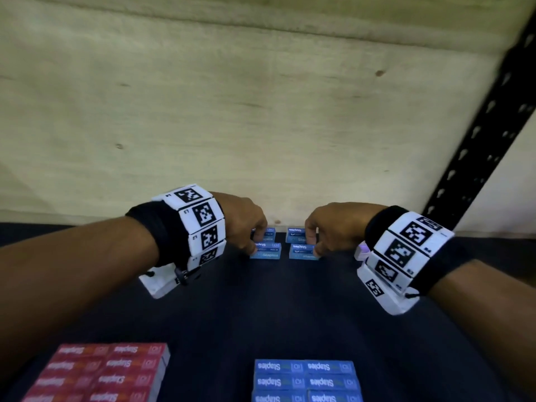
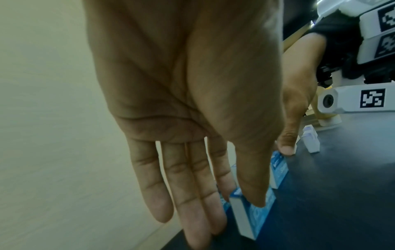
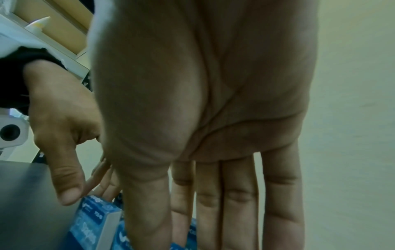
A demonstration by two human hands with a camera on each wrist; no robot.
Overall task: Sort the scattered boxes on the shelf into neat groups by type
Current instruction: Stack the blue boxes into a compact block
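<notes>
I see four small blue boxes (image 1: 265,250) against the back wall (image 1: 232,111). My left hand (image 1: 242,220) and right hand (image 1: 333,227), fingers straight, press their outer sides. Red stack (image 1: 101,372) and blue stack (image 1: 307,381) lie well away from the wall.

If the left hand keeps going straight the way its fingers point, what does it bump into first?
Probably the blue staples boxes right at the fingertips of the left hand; its thumb already seems to touch one. Past them stands the pale wooden back wall, though the depth is hard to judge.
</notes>
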